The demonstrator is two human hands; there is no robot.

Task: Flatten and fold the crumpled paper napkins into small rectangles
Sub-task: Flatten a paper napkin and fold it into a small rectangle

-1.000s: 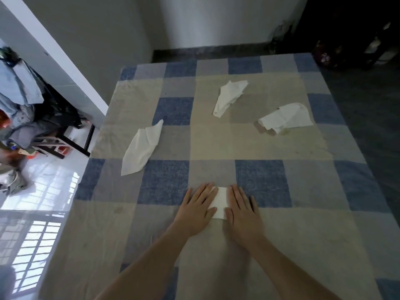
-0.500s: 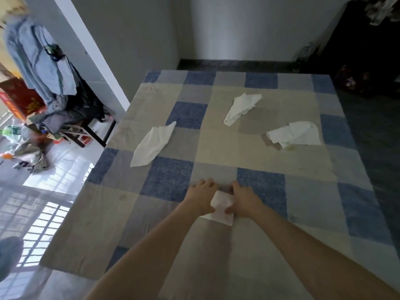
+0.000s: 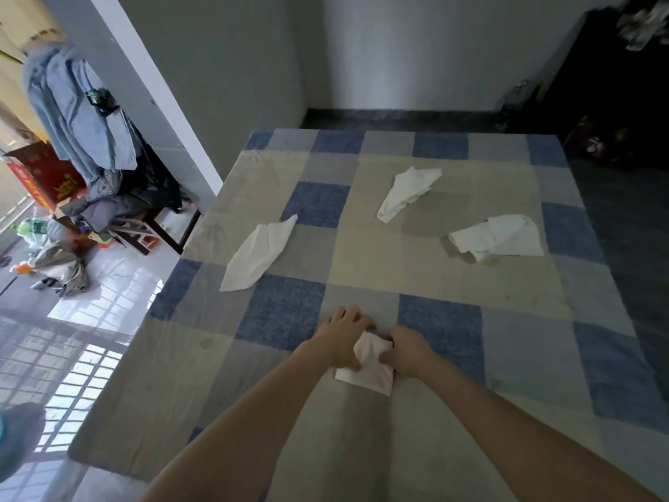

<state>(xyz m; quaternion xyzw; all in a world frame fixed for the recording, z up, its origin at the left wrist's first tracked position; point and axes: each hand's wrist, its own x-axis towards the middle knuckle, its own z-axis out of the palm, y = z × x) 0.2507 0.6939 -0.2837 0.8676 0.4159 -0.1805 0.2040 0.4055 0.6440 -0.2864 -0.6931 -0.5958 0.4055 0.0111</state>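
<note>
though gripped, napkin [image 3: 369, 371] half folded

The folded napkin's [image 3: 369, 371] far edge is hidden, seemingly beneath the curled fingers [image 3: 365, 322] of both hands.

A checked cloth [image 3: 452, 280] in blue, grey and beige squares covers the work surface. A white pillar [image 3: 144, 85] stands at the cloth's far left corner. Left of the pillar, a blue garment [image 3: 76, 117] hangs above a chair [image 3: 144, 226] piled with clothes. A red box [image 3: 43, 175] sits beside them. Dark furniture [image 3: 615, 85] occupies the far right corner.
</note>
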